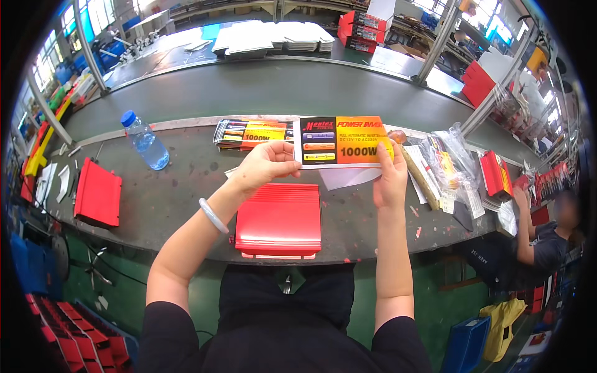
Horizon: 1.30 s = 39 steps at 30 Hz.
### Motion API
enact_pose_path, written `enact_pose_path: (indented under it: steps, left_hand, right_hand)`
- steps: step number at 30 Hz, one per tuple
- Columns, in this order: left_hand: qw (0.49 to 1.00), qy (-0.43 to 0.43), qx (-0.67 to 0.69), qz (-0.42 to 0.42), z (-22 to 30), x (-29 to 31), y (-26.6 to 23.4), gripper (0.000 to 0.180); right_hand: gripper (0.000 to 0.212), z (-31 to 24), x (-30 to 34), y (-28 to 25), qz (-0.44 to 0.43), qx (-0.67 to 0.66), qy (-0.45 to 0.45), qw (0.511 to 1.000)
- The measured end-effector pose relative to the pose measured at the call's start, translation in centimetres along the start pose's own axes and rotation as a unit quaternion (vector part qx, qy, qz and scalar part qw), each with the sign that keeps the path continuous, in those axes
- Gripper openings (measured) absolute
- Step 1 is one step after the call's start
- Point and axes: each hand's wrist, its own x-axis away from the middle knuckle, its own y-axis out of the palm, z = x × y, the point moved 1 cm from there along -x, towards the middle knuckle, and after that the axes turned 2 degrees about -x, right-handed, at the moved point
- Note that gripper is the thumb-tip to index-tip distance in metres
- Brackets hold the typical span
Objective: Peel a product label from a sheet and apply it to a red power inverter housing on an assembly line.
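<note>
Between my two hands I hold up a printed label sheet [342,144], black on its left part and orange-yellow on its right. My left hand [267,165] pinches its lower left corner, a pale bangle on that wrist. Fingers of my right hand [392,177] close on its right end. Below the sheet a red ribbed metal case [278,219] lies on the dark workbench [180,205] near its front edge. A stack of similar labels [239,132] lies behind my left hand. White paper [348,178] shows under the sheet.
A blue-capped water bottle [148,142] and another red case [98,194] are at the left. To the right lie a brown roll [420,177], clear plastic bags [453,158] and a labelled red case [495,176]. A co-worker [547,230] sits at far right. Beyond runs a conveyor belt [249,87].
</note>
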Motion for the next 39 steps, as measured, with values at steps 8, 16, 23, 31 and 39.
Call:
enact_pose_path:
  steps: [8, 16, 23, 31, 39]
  left_hand:
    - [0.999, 0.019, 0.035, 0.008, -0.5, 0.1, 1.7, 0.008]
    - [0.997, 0.075, 0.007, 0.024, -0.9, -0.6, 3.7, 0.009]
    - [0.997, 0.075, 0.030, 0.013, -0.3, -0.1, 5.1, 0.008]
    - [0.997, 0.073, -0.001, -0.005, -0.3, -0.4, 5.5, 0.010]
    - [0.997, 0.068, 0.035, -0.002, -0.9, -0.7, 5.9, 0.006]
  right_hand:
    - [0.019, -2.4, 0.3, -0.1, 0.017, 0.133, -0.088, 0.987]
    - [0.014, -1.2, 3.6, 3.2, -0.079, 0.454, -0.275, 0.844]
    - [0.017, -0.7, 4.8, 3.6, -0.126, 0.495, -0.257, 0.821]
    - [0.013, -0.2, 4.9, 2.3, -0.131, 0.462, -0.238, 0.844]
    - [0.015, 1.2, 4.3, 0.5, -0.005, 0.083, 0.024, 0.996]
